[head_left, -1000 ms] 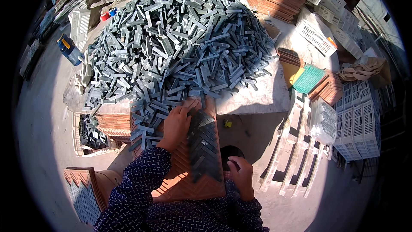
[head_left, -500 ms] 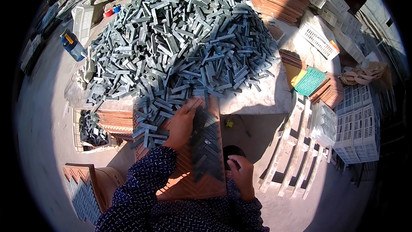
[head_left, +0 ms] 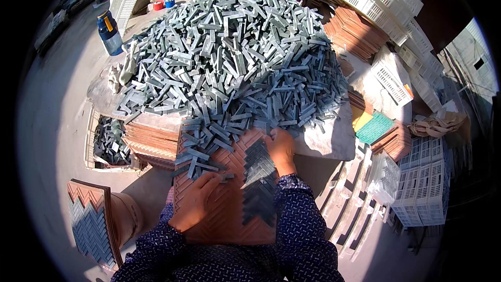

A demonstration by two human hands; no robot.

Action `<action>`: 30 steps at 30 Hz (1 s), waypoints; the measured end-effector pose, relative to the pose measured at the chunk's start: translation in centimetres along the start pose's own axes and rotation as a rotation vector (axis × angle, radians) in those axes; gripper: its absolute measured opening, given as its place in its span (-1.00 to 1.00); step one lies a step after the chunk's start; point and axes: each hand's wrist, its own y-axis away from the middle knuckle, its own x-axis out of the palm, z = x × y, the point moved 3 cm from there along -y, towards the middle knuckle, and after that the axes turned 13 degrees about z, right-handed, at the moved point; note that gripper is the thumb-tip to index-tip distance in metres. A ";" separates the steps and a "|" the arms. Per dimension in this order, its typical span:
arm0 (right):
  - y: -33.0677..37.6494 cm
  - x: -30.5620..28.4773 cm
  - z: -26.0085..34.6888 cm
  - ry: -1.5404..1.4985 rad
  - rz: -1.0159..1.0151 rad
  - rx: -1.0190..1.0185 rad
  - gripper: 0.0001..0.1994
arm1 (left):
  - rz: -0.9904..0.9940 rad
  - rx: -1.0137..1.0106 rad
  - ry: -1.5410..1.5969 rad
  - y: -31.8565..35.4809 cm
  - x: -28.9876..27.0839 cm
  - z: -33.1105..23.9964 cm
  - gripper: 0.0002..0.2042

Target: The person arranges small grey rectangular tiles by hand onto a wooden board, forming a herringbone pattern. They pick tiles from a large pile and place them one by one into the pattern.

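Observation:
A reddish-brown moulded board (head_left: pixel 222 224) with zigzag grooves lies in front of me. Dark grey stone strips (head_left: pixel 258 183) fill its right part in a herringbone pattern. My right hand (head_left: pixel 282 151) is at the far end of these strips, its thumb and fingers closed together; what is between them is hidden. Over the board's left side, my left hand (head_left: pixel 198 203) has its fingers curled in a pinch, with a short grey stone strip (head_left: pixel 227 177) showing at the fingertips. Loose strips (head_left: pixel 201 149) spill from a big heap (head_left: pixel 224 62) onto the board's far left corner.
Stacked brown boards (head_left: pixel 151 141) and a crate of strips (head_left: pixel 91 146) stand at left, above a strip-filled board (head_left: pixel 94 230). A water bottle (head_left: pixel 109 34) is far left. At right are a pallet (head_left: pixel 344 203), white crates (head_left: pixel 422 177) and a green board (head_left: pixel 374 128).
My left hand has drawn back from the herringbone strips to the board's left side. My right hand has come up from the near right to the pattern's far end. The view has shifted.

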 end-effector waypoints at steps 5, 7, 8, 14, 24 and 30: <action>0.8 -2.2 0.6 -0.189 0.037 -0.027 -0.82 | -0.011 -0.105 0.054 5.6 -1.2 3.3 -0.77; 1.7 -3.1 0.5 -0.227 0.041 -0.063 -0.84 | -0.087 -0.134 0.075 6.2 -1.8 3.0 -0.83; 1.9 -3.1 0.2 -0.184 0.087 -0.069 -0.85 | -0.093 -0.136 0.084 6.6 -2.0 3.3 -0.83; 5.0 -3.9 1.9 -0.110 0.102 -0.102 -0.84 | -0.072 -0.091 0.178 6.8 -1.8 3.0 -0.80; 13.4 1.1 6.2 -0.186 0.164 -0.043 -0.80 | -0.021 0.023 0.155 6.8 -0.3 3.8 -0.75; 19.5 1.7 7.3 -0.204 0.265 -0.043 -0.78 | 0.029 0.025 0.145 7.4 0.2 3.4 -0.78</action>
